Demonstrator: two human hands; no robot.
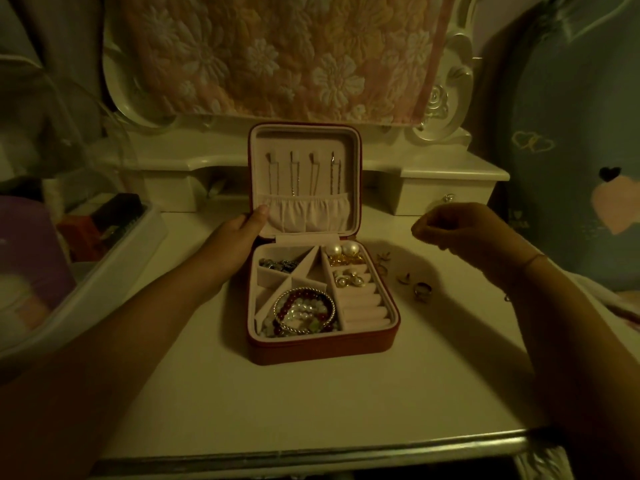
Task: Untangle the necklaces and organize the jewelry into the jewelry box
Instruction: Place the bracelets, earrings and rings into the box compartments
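Four thin chain necklaces (294, 174) hang side by side from hooks inside the upright lid (304, 140) of a red square jewelry box (322, 348). Their lower ends are tucked into a gathered pale fabric pouch (308, 213). The box stands open midway between the left and right edges of the cream-white dressing table (311, 410), nearer its far edge.

The left hand (232, 244) grips the lid's left edge, thumb laid on the inner lining beside the pouch. The right hand (460, 226) hangs above the table to the right of the box with its fingertips bunched together. Whether they pinch anything cannot be told.

In the tray, beaded bracelets and a twisted metal bangle (304, 310) fill the near-left compartment, and dark metallic pieces (278, 265) lie in the far-left one. Two large pearl earrings (343, 250) sit at the far right, with small pearl earrings (348, 278) on the ring rolls just below them.

A few loose rings and small gold pieces (420, 289) lie on the table just right of the box. A clear plastic bin (104, 282) stands at the left edge.
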